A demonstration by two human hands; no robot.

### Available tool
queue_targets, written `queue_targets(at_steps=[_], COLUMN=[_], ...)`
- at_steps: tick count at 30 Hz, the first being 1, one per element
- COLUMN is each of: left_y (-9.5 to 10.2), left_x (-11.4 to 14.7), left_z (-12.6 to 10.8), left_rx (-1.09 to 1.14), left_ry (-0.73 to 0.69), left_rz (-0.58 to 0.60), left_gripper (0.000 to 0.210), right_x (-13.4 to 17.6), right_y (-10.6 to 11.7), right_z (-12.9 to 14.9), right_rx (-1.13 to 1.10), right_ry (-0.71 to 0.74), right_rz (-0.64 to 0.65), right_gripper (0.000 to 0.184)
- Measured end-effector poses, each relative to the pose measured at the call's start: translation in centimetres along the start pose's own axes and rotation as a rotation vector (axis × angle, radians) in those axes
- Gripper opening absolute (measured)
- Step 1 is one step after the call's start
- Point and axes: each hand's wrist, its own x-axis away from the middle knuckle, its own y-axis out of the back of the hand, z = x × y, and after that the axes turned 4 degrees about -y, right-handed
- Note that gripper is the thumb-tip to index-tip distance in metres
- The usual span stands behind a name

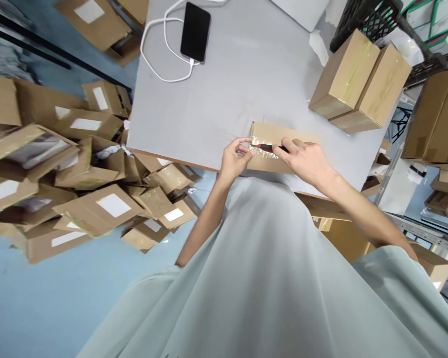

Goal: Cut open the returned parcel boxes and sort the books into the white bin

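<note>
A grey table (242,99) carries a taped cardboard box (271,164) at its near edge, a black phone (195,32), a white cable (175,80) and two side-by-side cartons (343,74).

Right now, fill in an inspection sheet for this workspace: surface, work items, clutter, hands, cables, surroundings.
Surface: grey tabletop, brownish near edge.
Work items: taped cardboard box near that edge; red-and-black tool over its tape.
Clutter: two taped boxes side by side at right; pale scrap behind them; phone at far left.
Hands: left hand at the box's left end, fingers spread; right hand grips the tool.
Cables: white cable plugged into the phone, looped loosely.
Surroundings: heaped cartons on blue floor, left.
</note>
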Motion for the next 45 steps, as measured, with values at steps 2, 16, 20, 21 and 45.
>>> queue_targets(at_steps=[2,16,20,21,45], left_y=[0.0,-0.7,-2.0,-2.3,-3.3], left_x=[0.0,-0.3,0.1,0.1,-0.7], left_z=[0.0,0.2,-0.1,-0.1,-1.1], left_rx=[-0.003,0.037,0.037,0.036,0.025], left_ry=[-0.002,0.042,0.035,0.038,0.062], left_rz=[-0.004,0.024,0.091,0.102,0.087], left_gripper=[0.038,0.048,0.048,0.047,0.052], right_x=[-0.2,-0.6,1.0,1.2,18.1], right_y=[0.3,1.1,0.3,0.0,-11.8], right_z=[0.3,0.2,-0.4,-0.5,-6.2], right_rx=[-0.035,-0.080,-0.094,-0.096,-0.066], right_ry=[0.004,0.042,-0.008,-0.015,-0.450], right_rz=[-0.016,0.002,0.054,0.064,0.064], right_gripper=[0.047,0.042,0.046,0.047,0.044])
